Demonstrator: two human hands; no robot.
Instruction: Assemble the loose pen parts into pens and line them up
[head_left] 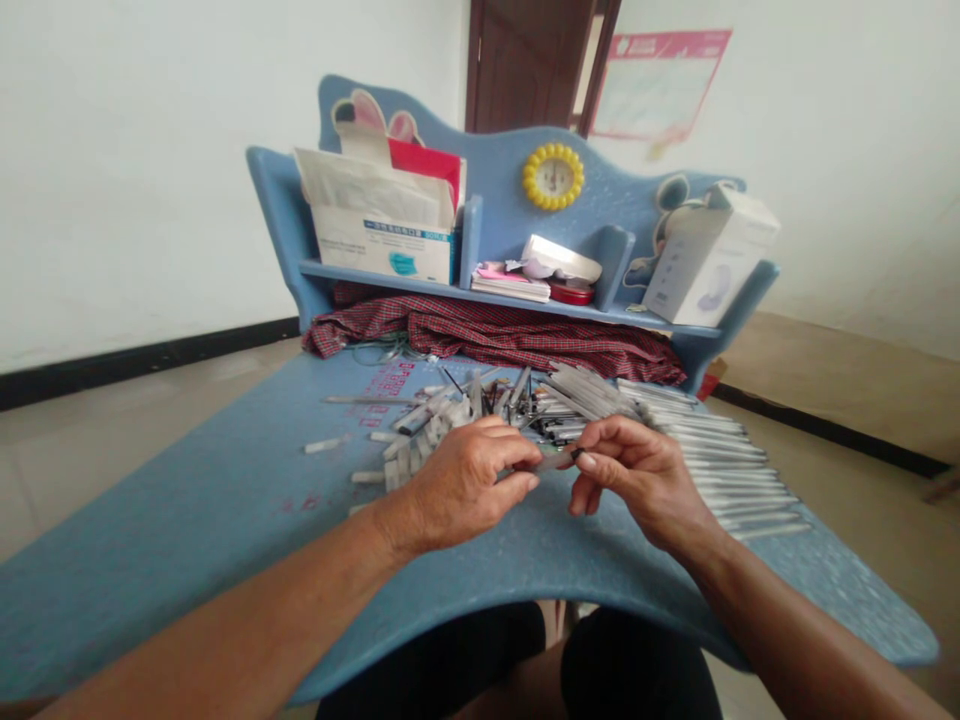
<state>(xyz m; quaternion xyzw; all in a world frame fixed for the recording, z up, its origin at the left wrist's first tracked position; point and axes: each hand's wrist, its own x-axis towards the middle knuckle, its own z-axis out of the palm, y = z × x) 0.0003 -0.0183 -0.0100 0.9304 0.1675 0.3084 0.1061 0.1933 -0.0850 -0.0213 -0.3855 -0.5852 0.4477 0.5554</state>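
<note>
Blue, curve-edged desk surface lies beneath your left hand and right hand; your fingertips pinch opposite ends of a slender, translucent pen-like tube, dark at its right end, near straight, whitish rods

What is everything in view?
Desk: one, blue, beneath
Held piece: one, greyish, above desk
Loose pieces: many, whitish, desk centre
Penlike sticks: many, whitish, desk right
Checked cloth: one, red, below shelf
Mask box: one, white, shelf left
Papers: one stack, pinkish, shelf middle
Tin: one, red, beside papers
Dial: one, yellow rim, back panel
Carton: one, white, shelf right
Door: one, brown, behind
Poster: one, pink, wall
Legs: two, black cloth, below desk
Left hand: one, bare, holding piece
Right hand: one, bare, holding piece
</note>
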